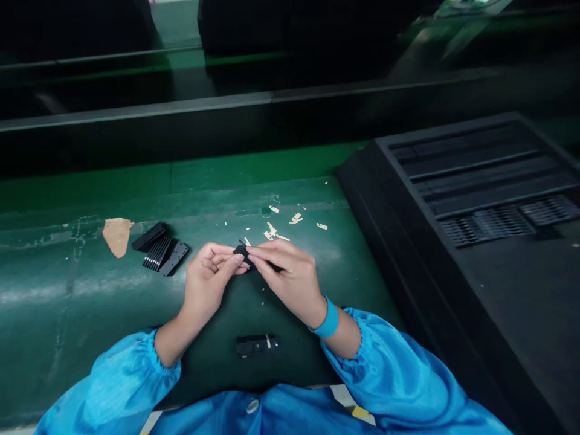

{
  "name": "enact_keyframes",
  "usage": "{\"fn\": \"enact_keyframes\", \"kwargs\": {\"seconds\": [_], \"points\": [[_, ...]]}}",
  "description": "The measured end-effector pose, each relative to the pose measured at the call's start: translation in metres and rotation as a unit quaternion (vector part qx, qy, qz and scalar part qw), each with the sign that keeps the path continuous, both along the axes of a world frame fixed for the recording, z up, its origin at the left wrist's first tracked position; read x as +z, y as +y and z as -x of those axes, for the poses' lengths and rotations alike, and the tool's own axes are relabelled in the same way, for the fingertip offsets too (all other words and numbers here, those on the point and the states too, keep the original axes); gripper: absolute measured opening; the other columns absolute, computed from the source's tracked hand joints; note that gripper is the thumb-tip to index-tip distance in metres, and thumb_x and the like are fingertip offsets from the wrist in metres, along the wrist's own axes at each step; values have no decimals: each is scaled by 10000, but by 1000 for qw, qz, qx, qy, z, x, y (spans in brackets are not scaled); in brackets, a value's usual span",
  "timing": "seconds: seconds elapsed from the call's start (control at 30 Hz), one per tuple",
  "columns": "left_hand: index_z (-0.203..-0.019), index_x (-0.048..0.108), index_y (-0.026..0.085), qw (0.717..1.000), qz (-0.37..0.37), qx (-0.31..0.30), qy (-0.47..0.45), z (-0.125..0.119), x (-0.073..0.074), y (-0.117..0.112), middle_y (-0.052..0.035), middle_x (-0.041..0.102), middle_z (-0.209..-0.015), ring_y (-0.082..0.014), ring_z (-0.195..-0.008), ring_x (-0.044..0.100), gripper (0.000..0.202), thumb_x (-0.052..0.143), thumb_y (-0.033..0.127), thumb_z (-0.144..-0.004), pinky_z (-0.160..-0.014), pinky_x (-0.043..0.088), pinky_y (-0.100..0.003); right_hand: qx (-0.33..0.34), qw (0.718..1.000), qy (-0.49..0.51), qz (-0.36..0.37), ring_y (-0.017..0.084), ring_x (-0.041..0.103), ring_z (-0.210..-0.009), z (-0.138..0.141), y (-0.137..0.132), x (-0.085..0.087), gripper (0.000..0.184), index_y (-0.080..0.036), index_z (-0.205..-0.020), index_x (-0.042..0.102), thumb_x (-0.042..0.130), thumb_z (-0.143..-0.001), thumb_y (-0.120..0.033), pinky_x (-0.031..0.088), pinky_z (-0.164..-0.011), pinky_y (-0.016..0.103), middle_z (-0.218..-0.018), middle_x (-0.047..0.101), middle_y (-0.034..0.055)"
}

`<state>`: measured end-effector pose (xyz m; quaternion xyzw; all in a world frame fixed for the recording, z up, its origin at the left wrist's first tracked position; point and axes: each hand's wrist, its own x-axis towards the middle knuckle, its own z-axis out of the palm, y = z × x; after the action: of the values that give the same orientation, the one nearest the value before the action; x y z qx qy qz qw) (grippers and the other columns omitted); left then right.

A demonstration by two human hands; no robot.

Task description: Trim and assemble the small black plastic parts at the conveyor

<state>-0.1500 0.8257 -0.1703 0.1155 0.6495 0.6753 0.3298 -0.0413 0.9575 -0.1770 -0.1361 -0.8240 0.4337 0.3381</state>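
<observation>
Between my two hands is a small black plastic part (241,249), mostly covered by the fingers. My left hand (209,272) grips it with thumb and fingertips from the left. From the right, my right hand (290,273) pinches at its edge with thumb and forefinger; whether a smaller piece sits in that pinch is too small to tell. Just beyond the fingertips, several pale cut scraps (270,232) lie scattered on the green mat. Nearer my body rests a black module (257,345) with a light strip across it.
Left of my hands lies a small pile of black parts (162,249), beside a torn brown paper piece (116,235). A large black tray (453,254) holding rows of dark parts fills the right side. A raised ledge (272,98) runs across behind the green mat (113,320).
</observation>
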Motion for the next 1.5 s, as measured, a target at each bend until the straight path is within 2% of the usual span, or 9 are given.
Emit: {"fn": "enact_keyframes", "kwargs": {"seconds": [0.17, 0.7, 0.83, 0.93, 1.0, 1.1, 1.27, 1.33, 1.5], "points": [[-893, 639, 156, 999, 1, -16, 48, -1, 3, 0, -20, 766, -752, -159, -690, 772, 325, 859, 368, -782, -712, 653, -263, 4, 999, 5, 42, 151, 727, -822, 2, 0, -1, 196, -248, -1034, 802, 691, -923, -130, 617, -744, 291, -916, 771, 30], [-1074, 491, 228, 984, -9, -85, 156, -3, 4, -3, 39, 686, -740, -112, -641, 687, 254, 688, 296, -929, -658, 574, -228, 38, 998, 4, -43, 143, 688, -760, -1, -1, 2, 229, -205, -1121, 760, 612, -965, -129, 596, -703, 275, -874, 727, 47], [-1141, 526, 220, 987, -23, -99, 123, 1, 3, -2, 21, 695, -757, -124, -673, 692, 298, 701, 323, -923, -670, 579, -234, 109, 994, -19, 18, 144, 656, -811, 0, 2, 0, 285, -236, -1210, 716, 614, -953, -165, 593, -729, 288, -948, 663, 45], [-1263, 587, 199, 989, -13, -83, 123, 8, 3, -2, 6, 713, -775, -128, -678, 700, 391, 711, 335, -918, -672, 591, -236, 113, 986, -32, 122, 139, 664, -805, 1, 0, 0, 565, -245, -1435, 523, 695, -898, -210, 607, -747, 291, -1016, 672, 37], [-1222, 663, 176, 990, -3, -68, 126, 11, 2, -3, -5, 727, -790, -123, -677, 703, 355, 718, 346, -915, -680, 605, -237, 85, 984, -43, 150, 122, 663, -711, 1, -3, 1, 464, -226, -1327, 571, 710, -885, -213, 596, -693, 258, -894, 689, 1], [-1046, 733, 152, 996, 0, -30, 87, 11, -1, -2, -12, 747, -768, -132, -683, 718, 280, 769, 369, -872, -671, 624, -241, 46, 993, -71, 85, 99, 614, -559, -2, -6, 1, 53, -223, -887, 647, 699, -897, -216, 520, -555, 211, -684, 666, -38], [-1065, 747, 152, 999, 10, -34, -3, 0, -5, -2, -74, 814, -948, -215, -880, 782, 378, 815, 429, -817, -761, 657, -301, -6, 986, -65, -152, 123, 589, -538, -6, -8, -2, 204, -209, -749, 607, 625, -951, -190, 474, -563, 263, -608, 631, -16], [-1135, 748, 159, 998, 16, -67, 11, 0, -5, -3, -86, 814, -1032, -228, -948, 780, 406, 791, 433, -839, -823, 650, -310, 32, 981, -68, -178, 146, 633, -618, -6, -8, -2, 186, -200, -793, 640, 604, -975, -193, 506, -624, 282, -691, 679, 19], [-1048, 749, 140, 994, 46, -78, 54, 4, -6, -4, -63, 814, -892, -164, -730, 768, 304, 743, 381, -863, -647, 619, -215, 67, 991, -89, 79, 120, 613, -645, -2, -4, 2, 38, -214, -940, 691, 687, -932, -251, 526, -626, 247, -781, 665, 1]]}}
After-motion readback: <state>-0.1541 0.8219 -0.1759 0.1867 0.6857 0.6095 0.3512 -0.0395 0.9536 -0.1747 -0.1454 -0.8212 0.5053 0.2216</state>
